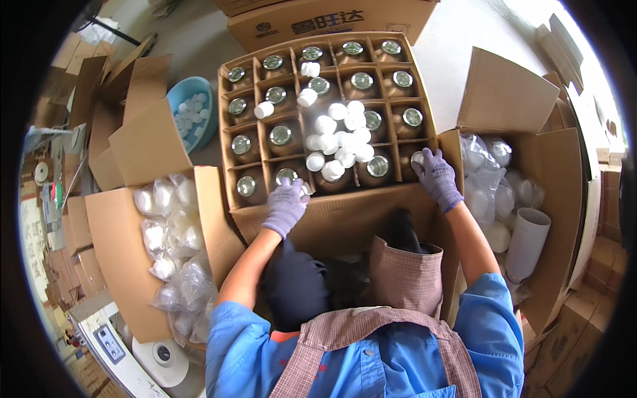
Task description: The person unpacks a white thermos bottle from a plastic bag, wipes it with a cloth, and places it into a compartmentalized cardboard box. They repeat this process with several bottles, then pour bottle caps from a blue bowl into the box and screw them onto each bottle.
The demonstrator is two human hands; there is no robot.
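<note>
A cardboard box with dividers (326, 200) stands before me, with an open-mouthed glass jar in most of its compartments. White plastic caps (348, 142) lie heaped over the middle, and a few more rest farther back. My left hand (286, 206), in a purple knit glove, is at the front near a glass jar (286, 176); a white cap shows by its fingers. My right hand (437, 178), gloved alike, has its fingers on a white cap (418, 158) at the mouth of the jar in the front right compartment.
On the left, an open carton (142, 278) holds plastic-wrapped white items, and a blue basin (211, 117) holds more white caps. The carton at right (557, 224) contains bagged items and a white cylinder (528, 244). Another cardboard box (328, 25) lies beyond the jars.
</note>
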